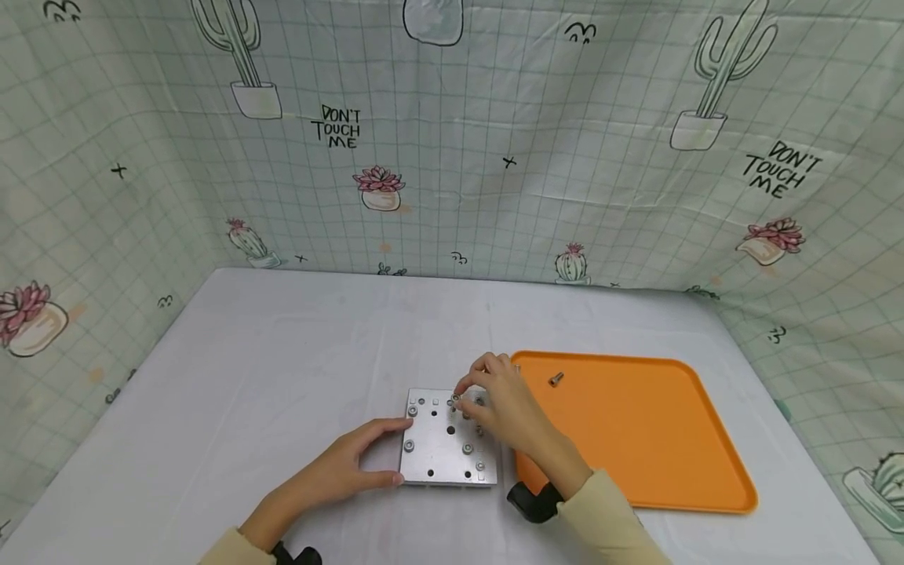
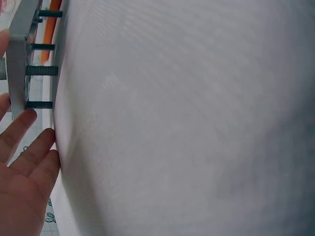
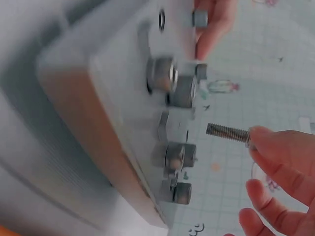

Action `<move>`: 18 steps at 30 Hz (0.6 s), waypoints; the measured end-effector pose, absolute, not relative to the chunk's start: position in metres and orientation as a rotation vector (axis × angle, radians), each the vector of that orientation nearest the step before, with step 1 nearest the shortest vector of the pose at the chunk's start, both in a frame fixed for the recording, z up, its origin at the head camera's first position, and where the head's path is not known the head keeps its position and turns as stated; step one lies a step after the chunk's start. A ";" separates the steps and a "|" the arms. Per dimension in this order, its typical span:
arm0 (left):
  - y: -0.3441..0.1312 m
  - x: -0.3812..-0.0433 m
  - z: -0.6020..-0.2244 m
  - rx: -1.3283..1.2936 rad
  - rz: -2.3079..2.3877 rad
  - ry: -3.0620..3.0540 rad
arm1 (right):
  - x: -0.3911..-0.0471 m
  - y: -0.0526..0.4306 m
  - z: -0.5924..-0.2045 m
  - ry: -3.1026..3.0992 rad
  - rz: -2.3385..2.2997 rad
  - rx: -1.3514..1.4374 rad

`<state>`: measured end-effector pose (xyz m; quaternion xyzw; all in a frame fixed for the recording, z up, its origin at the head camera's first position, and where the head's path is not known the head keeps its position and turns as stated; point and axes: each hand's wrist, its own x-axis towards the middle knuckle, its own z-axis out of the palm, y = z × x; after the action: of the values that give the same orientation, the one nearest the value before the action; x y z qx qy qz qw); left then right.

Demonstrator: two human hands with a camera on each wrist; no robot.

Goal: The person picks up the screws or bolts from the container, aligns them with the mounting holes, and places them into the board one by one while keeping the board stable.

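A silver metal plate (image 1: 441,459) lies on the white-covered table, with several socket-head screws (image 3: 182,91) standing in its holes. Threaded shanks (image 2: 42,70) stick out beneath it in the left wrist view. My left hand (image 1: 349,455) touches the plate's left edge, index finger and thumb extended and spread apart. Over the plate's upper right part, my right hand (image 1: 504,400) pinches a screw (image 3: 227,132) by its head between thumb and fingertips. The right wrist view shows that screw's threaded end pointing at the plate, apart from its surface.
An orange tray (image 1: 636,439) sits right of the plate, partly behind my right forearm. On it lies a loose screw (image 1: 556,379) near the far edge. A cactus-print cloth (image 1: 452,157) hangs behind and around the table.
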<state>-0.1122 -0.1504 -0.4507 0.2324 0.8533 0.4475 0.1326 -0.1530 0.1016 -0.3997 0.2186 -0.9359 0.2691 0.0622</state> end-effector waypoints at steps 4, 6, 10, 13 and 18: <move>-0.150 -0.112 -0.451 0.685 1.301 2.477 | -0.166 0.101 -0.402 -2.873 0.811 0.660; -0.150 -0.112 -0.451 0.678 1.296 2.480 | -0.170 0.100 -0.403 -2.903 0.833 0.644; -0.151 -0.112 -0.452 0.675 1.289 2.486 | -0.174 0.100 -0.405 -2.947 0.884 0.615; -0.151 -0.112 -0.452 0.677 1.288 2.487 | -0.174 0.100 -0.404 -2.956 0.880 0.617; -0.152 -0.113 -0.453 0.675 1.285 2.487 | -0.173 0.098 -0.402 -2.967 0.842 0.634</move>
<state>-0.1134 -0.1518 -0.4533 0.2323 0.8562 0.4425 0.1308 -0.1735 0.0980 -0.4020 0.2013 -0.9424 0.2673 -0.0035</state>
